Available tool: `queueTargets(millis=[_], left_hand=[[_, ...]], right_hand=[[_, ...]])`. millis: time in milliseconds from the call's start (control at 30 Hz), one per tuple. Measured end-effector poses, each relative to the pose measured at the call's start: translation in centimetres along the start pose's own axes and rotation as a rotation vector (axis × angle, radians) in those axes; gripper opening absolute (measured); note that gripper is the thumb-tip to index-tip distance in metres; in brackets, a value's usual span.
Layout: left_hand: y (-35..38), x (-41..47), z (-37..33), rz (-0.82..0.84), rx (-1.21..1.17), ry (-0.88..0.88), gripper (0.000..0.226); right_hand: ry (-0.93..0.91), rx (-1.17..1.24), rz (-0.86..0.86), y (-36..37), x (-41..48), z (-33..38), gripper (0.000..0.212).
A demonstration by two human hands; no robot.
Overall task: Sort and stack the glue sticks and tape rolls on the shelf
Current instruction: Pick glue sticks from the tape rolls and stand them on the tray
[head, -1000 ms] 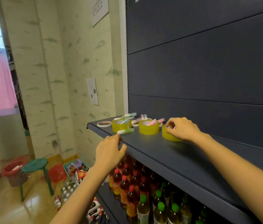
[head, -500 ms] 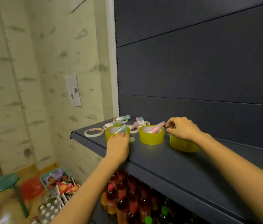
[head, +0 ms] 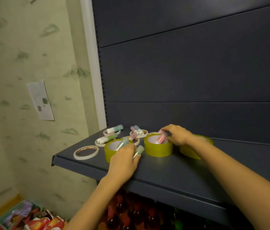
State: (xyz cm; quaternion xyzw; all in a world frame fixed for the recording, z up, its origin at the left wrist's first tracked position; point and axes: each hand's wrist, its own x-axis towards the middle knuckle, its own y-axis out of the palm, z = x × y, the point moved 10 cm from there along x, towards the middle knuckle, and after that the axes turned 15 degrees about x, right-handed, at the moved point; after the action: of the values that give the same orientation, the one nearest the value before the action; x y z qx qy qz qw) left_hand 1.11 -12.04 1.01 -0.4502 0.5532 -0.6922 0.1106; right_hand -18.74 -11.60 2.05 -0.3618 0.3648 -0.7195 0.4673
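Three wide yellow tape rolls stand in a row on the dark shelf (head: 172, 171). My left hand (head: 124, 161) lies in front of the left yellow roll (head: 110, 149) and holds a green-capped glue stick (head: 139, 149); another glue stick (head: 122, 143) leans inside that roll. My right hand (head: 177, 135) reaches over the middle yellow roll (head: 158, 150) and pinches the pink glue stick (head: 161, 138) that stands in its core. My right forearm partly hides the right yellow roll (head: 189, 152). A thin white tape roll (head: 86, 152) lies flat at the shelf's left end.
Several more thin tape rolls with glue sticks (head: 115, 128) on them lie at the back left near the dark back panel (head: 197, 80). Bottles (head: 122, 213) fill the shelf below. A basket of packets (head: 23, 216) sits on the floor at left.
The view has turned toward the shelf. My left hand moved from the shelf edge onto the green-capped glue stick and took hold of it. My right hand moved left from the right roll to the middle roll's pink stick.
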Motion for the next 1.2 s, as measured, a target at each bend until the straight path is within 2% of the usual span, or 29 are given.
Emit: queueTargets(millis=[167,267,333,467,567,667,733,900,1200], left_hand=[[-1.5,0.4,1.6,-0.037,-0.37,0.023,0.014],[-1.6,0.6,2.4,-0.056,-0.526,-0.021,0.018],[-1.7,0.7,2.9,-0.082,-0.597,-0.042,0.017],[-2.9,1.1,2.5,-0.163,-0.696,-0.04,0.022],[-4.0,1.7,0.6,-0.183,-0.787,-0.009,0.027],[-5.4,2.3,-2.8,-0.195,-0.875,0.036,0.026],[-6.3,2.5,-5.9,-0.199,-0.906,0.079,0.024],[-7.5,2.1,-15.9,-0.162,-0.993,0.22,0.023],[-10.0,-3.5,-35.2,-0.07,-1.048,0.428,0.022]], right_hand=[[0.008,-0.106,0.077,0.2,0.1,0.4,0.047],[-0.005,-0.202,0.096,0.0,0.1,1.3,0.052],[-0.004,-0.171,0.089,-0.4,-0.1,1.6,0.058],[-0.075,-0.093,-0.109,-3.2,-1.8,2.5,0.037],[-0.102,0.054,-0.274,-6.8,-4.8,2.7,0.027],[-0.104,0.258,-0.419,-11.2,-9.0,1.9,0.018],[-0.091,0.3,-0.49,-13.9,-12.3,1.0,0.014],[0.0,0.233,-0.607,-19.1,-21.7,-3.2,0.006],[0.159,0.041,-0.724,-26.6,-39.3,-12.7,0.011]])
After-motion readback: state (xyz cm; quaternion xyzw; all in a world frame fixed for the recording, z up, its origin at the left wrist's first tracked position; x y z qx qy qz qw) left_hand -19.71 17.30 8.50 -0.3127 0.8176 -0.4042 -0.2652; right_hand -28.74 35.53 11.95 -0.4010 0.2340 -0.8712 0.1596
